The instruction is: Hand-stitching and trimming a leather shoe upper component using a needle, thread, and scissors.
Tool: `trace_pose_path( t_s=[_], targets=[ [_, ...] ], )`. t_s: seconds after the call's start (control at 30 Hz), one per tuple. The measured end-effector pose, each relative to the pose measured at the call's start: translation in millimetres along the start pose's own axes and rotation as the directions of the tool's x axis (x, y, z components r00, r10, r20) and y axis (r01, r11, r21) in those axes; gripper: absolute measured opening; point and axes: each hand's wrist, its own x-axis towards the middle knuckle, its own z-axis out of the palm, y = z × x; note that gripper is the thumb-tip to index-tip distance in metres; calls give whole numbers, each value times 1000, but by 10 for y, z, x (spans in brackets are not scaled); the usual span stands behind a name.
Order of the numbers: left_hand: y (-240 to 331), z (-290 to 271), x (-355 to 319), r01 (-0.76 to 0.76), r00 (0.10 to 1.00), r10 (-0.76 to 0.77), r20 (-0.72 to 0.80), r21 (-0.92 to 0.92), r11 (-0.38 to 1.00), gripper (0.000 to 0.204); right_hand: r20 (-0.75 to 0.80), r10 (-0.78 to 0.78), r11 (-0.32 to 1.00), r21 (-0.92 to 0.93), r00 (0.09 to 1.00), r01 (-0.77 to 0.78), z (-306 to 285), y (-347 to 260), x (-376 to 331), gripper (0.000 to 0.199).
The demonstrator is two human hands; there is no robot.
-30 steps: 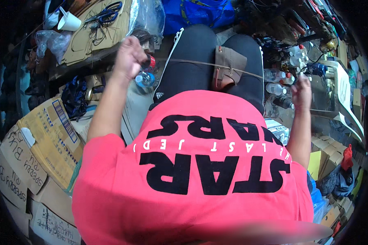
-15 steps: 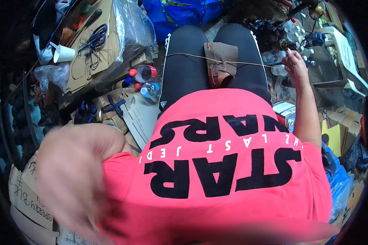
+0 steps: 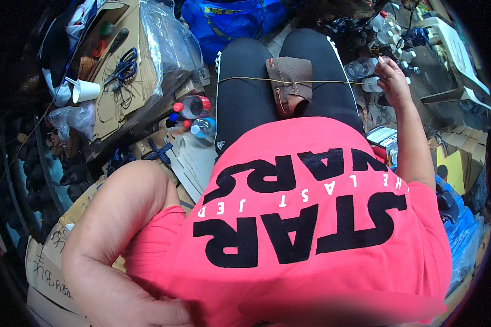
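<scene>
I'm looking down over a pink shirt point(image 3: 311, 229) onto black-clad knees, and a brown leather shoe piece point(image 3: 290, 84) sits wedged between the thighs, which I judge keeps it steady for stitching. A tan thread point(image 3: 333, 82) runs taut across both legs through the leather. My right hand point(image 3: 391, 82) is out past the right knee, its grip pinched closed on the thread's end, pulling it tight. My left hand point(image 3: 147, 312) is tucked low against the hip; I cannot tell whether its grip is open or holding anything. Red-capped bottles point(image 3: 193, 106) and scissors point(image 3: 123, 64) lie on cardboard point(image 3: 142, 76) to the left.
</scene>
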Motion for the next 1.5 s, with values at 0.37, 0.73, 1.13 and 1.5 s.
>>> trace_pose_path(
  t_s=[0.37,0.73,1.13,1.5],
  targets=[
    [-664,74,-73,203,965,-224,-137,-151,968,24,194,-37,890,-440,980,120,464,-316,-128,29],
    [-3021,318,-734,916,378,-664,-645,159,367,52,751,-125,106,-640,648,761,1629,-594,-116,54],
    [-3191,297,-730,915,339,-740,-580,20,403,43,627,-317,436,-570,711,697,1251,-427,-616,11],
    [-3160,281,-692,906,320,-761,-564,-53,420,48,705,-373,273,-539,604,797,1374,-316,-779,11]
  ],
)
